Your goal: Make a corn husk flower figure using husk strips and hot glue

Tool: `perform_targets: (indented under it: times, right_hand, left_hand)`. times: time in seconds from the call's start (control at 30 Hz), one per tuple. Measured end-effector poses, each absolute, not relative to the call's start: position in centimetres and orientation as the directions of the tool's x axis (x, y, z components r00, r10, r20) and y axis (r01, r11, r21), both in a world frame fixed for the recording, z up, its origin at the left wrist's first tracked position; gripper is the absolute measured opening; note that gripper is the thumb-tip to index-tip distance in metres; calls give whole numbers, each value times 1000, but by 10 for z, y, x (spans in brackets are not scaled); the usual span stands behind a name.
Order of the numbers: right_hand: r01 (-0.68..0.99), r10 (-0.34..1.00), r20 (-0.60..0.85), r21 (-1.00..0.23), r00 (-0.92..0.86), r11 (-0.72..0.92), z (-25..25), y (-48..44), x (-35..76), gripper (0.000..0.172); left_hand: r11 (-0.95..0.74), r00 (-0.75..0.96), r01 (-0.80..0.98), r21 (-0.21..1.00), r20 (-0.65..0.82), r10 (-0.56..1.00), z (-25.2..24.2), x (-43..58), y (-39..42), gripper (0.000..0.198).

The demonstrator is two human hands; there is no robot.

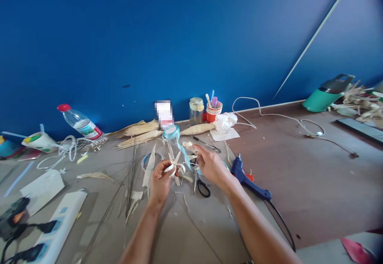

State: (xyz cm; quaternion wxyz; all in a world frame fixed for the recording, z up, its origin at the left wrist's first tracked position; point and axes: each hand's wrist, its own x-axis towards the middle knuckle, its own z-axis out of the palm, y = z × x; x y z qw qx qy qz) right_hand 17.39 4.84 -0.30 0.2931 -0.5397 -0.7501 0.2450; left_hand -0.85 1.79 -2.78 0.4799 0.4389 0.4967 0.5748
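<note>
Straw-coloured strips fan out from a small husk flower [175, 164] at the middle of the frame, and the left hand [160, 181] has its grip pinched shut on the flower's base, thumb and fingertips pressed against it. The right hand [209, 163], just right of it, holds its grip closed on a loose husk strip [189, 145] that points up and to the left, near the flower's petals. Both hands are raised a little over the grey tabletop [191, 232].

Right below them lie black-handled scissors [202, 185], and just right of the right wrist is a blue glue gun [249, 181] with its black cord running toward the lower right. Above the hands sits a roll of light-blue ribbon [171, 132], one tail hanging down past the flower. Dried corn husks [140, 131] lie along the blue wall [179, 36] behind it, with a glass jar [196, 110] and an orange paper cup [214, 112] to their right, and white tissue [226, 123] beside the cup. Thin dark wires [131, 176] are strewn left of the left hand. Farther left, a plastic bottle [81, 124] lies on its side, and a white power strip [61, 222] fills the lower left corner. A teal container [324, 94] rests at the upper right.
</note>
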Motion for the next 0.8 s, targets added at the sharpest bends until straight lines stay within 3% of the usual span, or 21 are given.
perform_targets:
  times: [0.13,0.33,0.67,0.8]
  right_hand:
    - [763,963,85,-593,-257,256,-7,49,173,39]
    - [802,961,169,-530,-217,275,-5,49,169,22]
    - [636,913,335,-657,-233,404,-2,41,160,23]
    - [596,912,333,-691,-241,409,-2,39,160,34]
  left_hand:
    - [-58,-159,-117,991,39,986,-31,-11,19,13]
    - [-68,-156,-100,993,52,986,-30,-10,19,14]
    - [-41,-189,-68,997,28,982,-19,-2,17,15]
    - [-42,-204,-73,996,26,979,-17,-1,18,16]
